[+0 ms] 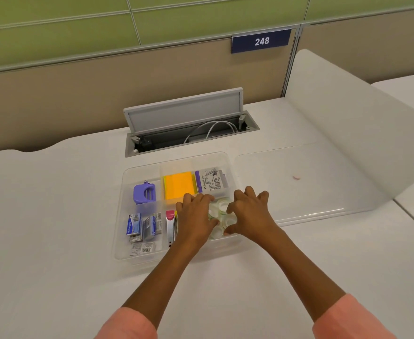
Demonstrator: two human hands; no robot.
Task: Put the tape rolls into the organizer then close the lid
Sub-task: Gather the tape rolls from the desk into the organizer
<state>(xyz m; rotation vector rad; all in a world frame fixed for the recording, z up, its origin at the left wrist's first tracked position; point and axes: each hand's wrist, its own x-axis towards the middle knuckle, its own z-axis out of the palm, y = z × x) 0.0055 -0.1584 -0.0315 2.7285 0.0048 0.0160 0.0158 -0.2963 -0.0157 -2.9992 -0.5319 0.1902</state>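
Observation:
A clear plastic organizer (122,216) sits on the white desk with no lid on it. Several small clear tape rolls (222,212) lie piled in its front right compartment. My left hand (196,216) rests on the left side of that pile and my right hand (248,211) on the right side, fingers curved down over the rolls. Whether either hand grips a roll is hidden. The clear lid (286,182) lies flat on the desk to the right of the organizer.
Other compartments hold a purple dispenser (144,193), orange sticky notes (178,188), a white packet (212,183), staple boxes (141,226) and a pink-topped tool (170,226). An open cable hatch (189,126) sits behind the organizer. A white divider (348,133) rises at right.

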